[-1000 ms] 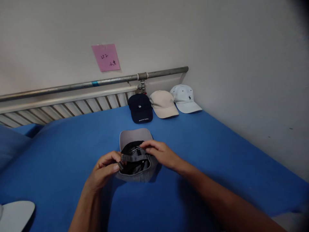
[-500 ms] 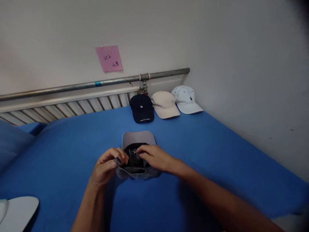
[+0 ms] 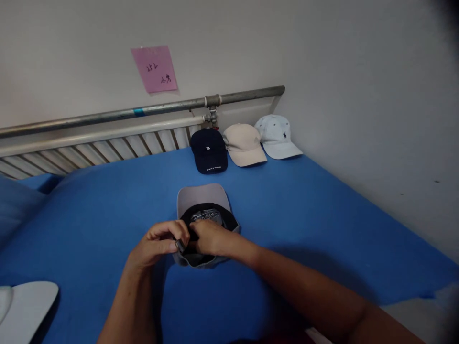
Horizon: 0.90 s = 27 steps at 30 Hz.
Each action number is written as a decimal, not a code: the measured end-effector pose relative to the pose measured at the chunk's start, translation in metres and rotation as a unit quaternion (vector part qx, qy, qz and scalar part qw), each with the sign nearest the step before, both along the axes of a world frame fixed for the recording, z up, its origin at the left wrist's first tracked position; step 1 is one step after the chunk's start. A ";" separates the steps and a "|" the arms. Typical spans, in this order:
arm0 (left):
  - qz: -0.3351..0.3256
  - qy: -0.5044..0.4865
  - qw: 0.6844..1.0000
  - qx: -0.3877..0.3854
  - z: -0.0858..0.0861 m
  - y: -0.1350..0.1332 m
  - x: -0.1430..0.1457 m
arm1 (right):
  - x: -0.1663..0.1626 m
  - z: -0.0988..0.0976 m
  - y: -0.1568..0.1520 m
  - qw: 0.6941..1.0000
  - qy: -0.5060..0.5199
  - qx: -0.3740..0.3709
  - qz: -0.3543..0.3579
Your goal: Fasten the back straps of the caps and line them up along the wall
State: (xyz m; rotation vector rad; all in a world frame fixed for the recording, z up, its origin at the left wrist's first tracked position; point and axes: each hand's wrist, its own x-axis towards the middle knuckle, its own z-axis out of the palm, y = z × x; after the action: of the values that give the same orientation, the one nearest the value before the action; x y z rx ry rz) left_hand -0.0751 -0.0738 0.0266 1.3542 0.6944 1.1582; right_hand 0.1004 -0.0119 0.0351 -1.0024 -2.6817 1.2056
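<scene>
A grey baseball cap lies upside down on the blue sheet, its brim pointing away from me and its dark inside with a printed label facing up. My left hand pinches the cap's left rear edge, where a small dark buckle or strap end shows between thumb and fingers. My right hand reaches down into the cap's hollow with its fingers bent. Those fingertips are hidden inside, so I cannot make out whether they grip the lining or anything else.
Beyond it stand a navy cap, a beige cap and a pale blue cap in a row. A white brim shows at lower left. Behind the bed run a radiator and a metal pipe; a pink note hangs above.
My right hand has moved left and deeper into the grey cap, uncovering its right side and the inner label. My left hand keeps its pinch on the edge. The view has tipped slightly down.
</scene>
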 end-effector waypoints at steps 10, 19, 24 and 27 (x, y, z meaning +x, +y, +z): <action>-0.066 0.037 0.997 -0.010 0.001 -0.003 -0.002 | -0.004 0.000 -0.017 0.986 -0.034 0.143 0.084; -0.060 0.055 0.996 -0.035 0.001 -0.004 -0.004 | 0.004 0.004 -0.017 0.994 -0.014 0.109 0.025; -0.051 0.043 0.997 -0.037 0.002 -0.005 -0.007 | 0.017 -0.006 0.008 0.978 0.174 -0.082 -0.081; -0.021 0.041 0.998 -0.051 0.003 -0.005 -0.004 | 0.032 0.001 0.023 0.897 0.322 -0.252 -0.168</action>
State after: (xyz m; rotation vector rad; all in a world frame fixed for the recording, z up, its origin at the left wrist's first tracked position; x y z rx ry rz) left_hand -0.0795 -0.0788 0.0297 1.3296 0.7704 1.0260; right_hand 0.1324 0.0109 0.0359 -0.8430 -1.6552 1.7887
